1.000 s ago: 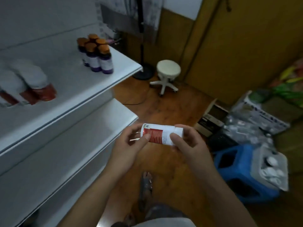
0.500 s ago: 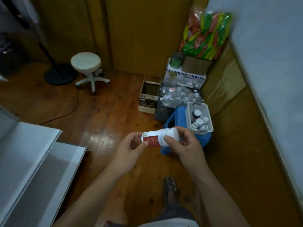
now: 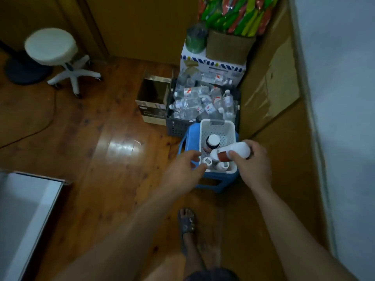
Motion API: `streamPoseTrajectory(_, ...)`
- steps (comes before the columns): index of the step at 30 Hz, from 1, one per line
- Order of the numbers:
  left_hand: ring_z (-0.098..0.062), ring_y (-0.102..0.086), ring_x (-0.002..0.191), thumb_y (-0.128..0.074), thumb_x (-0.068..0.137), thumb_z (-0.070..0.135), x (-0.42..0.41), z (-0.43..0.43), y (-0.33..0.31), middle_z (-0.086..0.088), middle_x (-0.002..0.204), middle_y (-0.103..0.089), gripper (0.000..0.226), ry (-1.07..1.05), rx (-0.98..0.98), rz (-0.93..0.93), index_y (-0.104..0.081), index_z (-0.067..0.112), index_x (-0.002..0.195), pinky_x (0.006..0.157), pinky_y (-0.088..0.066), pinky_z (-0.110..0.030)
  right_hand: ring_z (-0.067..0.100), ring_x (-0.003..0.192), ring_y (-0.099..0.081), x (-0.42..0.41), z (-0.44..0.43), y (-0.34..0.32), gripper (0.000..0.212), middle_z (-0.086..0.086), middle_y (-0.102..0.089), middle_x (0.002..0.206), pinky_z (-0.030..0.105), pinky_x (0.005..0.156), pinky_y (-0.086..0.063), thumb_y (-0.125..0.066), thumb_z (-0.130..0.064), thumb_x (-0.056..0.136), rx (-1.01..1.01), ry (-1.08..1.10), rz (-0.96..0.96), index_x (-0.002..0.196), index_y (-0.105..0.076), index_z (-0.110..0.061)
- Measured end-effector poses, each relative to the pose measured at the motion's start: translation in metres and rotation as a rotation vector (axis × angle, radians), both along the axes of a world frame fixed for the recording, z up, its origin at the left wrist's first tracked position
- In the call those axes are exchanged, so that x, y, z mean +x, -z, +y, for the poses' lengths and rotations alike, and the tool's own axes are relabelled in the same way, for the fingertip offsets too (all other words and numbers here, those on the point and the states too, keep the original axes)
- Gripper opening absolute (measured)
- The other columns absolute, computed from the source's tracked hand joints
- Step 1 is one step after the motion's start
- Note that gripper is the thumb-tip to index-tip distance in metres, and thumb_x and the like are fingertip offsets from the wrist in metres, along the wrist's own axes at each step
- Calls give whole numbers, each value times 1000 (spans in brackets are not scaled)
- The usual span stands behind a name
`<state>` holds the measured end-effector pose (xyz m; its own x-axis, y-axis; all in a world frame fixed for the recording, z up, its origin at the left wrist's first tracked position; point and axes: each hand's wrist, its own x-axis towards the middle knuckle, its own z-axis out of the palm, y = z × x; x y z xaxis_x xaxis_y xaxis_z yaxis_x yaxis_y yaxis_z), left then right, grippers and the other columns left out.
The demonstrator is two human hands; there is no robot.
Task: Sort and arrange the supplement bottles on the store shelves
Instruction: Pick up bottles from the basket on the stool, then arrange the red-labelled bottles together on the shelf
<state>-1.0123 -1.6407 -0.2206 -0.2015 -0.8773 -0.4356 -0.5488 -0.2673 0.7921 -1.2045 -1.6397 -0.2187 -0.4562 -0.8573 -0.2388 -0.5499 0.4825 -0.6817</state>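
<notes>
Nearest: sandalled foot (image 3: 186,222) on glossy wood floor. Shelf (image 3: 30,209) corner, a flat white-grey board, pokes in at lower left, well apart from the hands. Only that corner shows, so can't tell how much is shelved.

L hand (image 3: 182,171) hovers at the near-left corner of the white basket (image 3: 217,122), fingers loosely bent, holding nothing, tips just beside a small white-capped bottle (image 3: 207,160). R hand (image 3: 253,165) wraps thumb + fingers round the white bottle (image 3: 233,152), which lies on its side above the basket's near-right corner. It's a smooth, rounded plastic cyl. w/ a red label band.

Judgement: mid-task. At least 3 bottles are left in the basket, incl. a dark bottle (image 3: 213,141) w/ wide white cap, upright approx mid-basket. Can't tell whether the held one is coming out or going back.

Basket is perforated plastic, rectangular, w/ a handle slot at the far rim, and sits on a blue stool (image 3: 215,176). Beyond: dark slotted crate (image 3: 178,126) heaped w/ clear water bottles (image 3: 194,102), open cardboard box (image 3: 152,110) to its left.
</notes>
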Motion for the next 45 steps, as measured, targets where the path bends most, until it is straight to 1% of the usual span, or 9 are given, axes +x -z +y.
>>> streamPoseTrajectory(5, -9, -57, 105, -58, 95, 40, -34, -38, 28, 9, 121, -58, 39, 28, 45, -65, -51, 29, 132, 86, -54, -34, 28, 113, -53, -43, -65, 49, 53, 4, -47, 132, 44, 91, -48, -74, -37, 82, 83, -37, 102, 128, -52, -22)
streamPoseTrajectory(11, -7, -56, 105, -58, 95, 40, -39, -64, 53, 12, 121, -56, 41, -12, 102, -108, -50, 28, 133, 81, -49, -27, 30, 118, -51, -60, -108, 107, 54, 6, -46, 138, 35, 88, -41, -71, -35, 85, 169, -231, 186, 132, -51, -18)
streamPoseTrajectory(15, -6, -54, 101, -59, 95, 36, -34, -81, 64, 11, 116, -56, 39, -24, 100, -126, -52, 26, 132, 72, -45, -23, 35, 114, -53, -55, -127, 138, 49, 8, -46, 134, 40, 89, -45, -70, -36, 84, 210, -303, 234, 127, -51, -20)
streamPoseTrajectory(19, -9, -56, 103, -59, 94, 38, -26, -81, 75, 11, 114, -55, 38, -47, 122, -130, -53, 27, 130, 79, -56, -36, 37, 114, -54, -55, -149, 156, 50, 8, -45, 136, 44, 90, -48, -65, -39, 88, 263, -382, 354, 132, -47, -25)
streamPoseTrajectory(23, -5, -56, 102, -58, 94, 40, -22, -75, 85, 13, 118, -57, 38, -50, 142, -151, -52, 29, 130, 76, -41, -22, 41, 114, -52, -59, -154, 175, 47, 12, -44, 135, 47, 92, -47, -62, -34, 88, 388, -459, 394, 130, -48, -20)
streamPoseTrajectory(28, -6, -56, 106, -58, 94, 40, -23, -74, 90, 12, 121, -57, 40, -52, 161, -143, -51, 29, 132, 77, -40, -21, 39, 121, -49, -61, -151, 189, 52, 13, -44, 138, 41, 94, -43, -61, -37, 90, 540, -500, 395, 136, -46, -19)
streamPoseTrajectory(37, -8, -58, 107, -56, 93, 47, 2, -51, 59, 12, 125, -60, 45, -82, 93, -274, -50, 32, 135, 81, -41, -25, 34, 121, -51, -45, -147, 147, 57, 11, -47, 139, 41, 94, -46, -62, -37, 89, 485, -467, 358, 140, -44, -18)
streamPoseTrajectory(42, -14, -54, 117, -51, 94, 51, 66, -14, 7, 10, 127, -60, 48, -55, -72, -466, -45, 31, 138, 97, -45, -35, 29, 116, -55, 31, -131, 91, 52, 7, -51, 138, 37, 92, -45, -57, -39, 93, 401, -581, 276, 140, -45, -20)
streamPoseTrajectory(45, -12, -53, 115, -49, 94, 55, 120, 17, -31, 12, 125, -57, 48, -196, -93, -495, -44, 34, 137, 97, -47, -39, 27, 117, -56, 103, -119, 46, 53, 4, -53, 137, 38, 94, -47, -56, -42, 93, 310, -709, 256, 141, -45, -21)
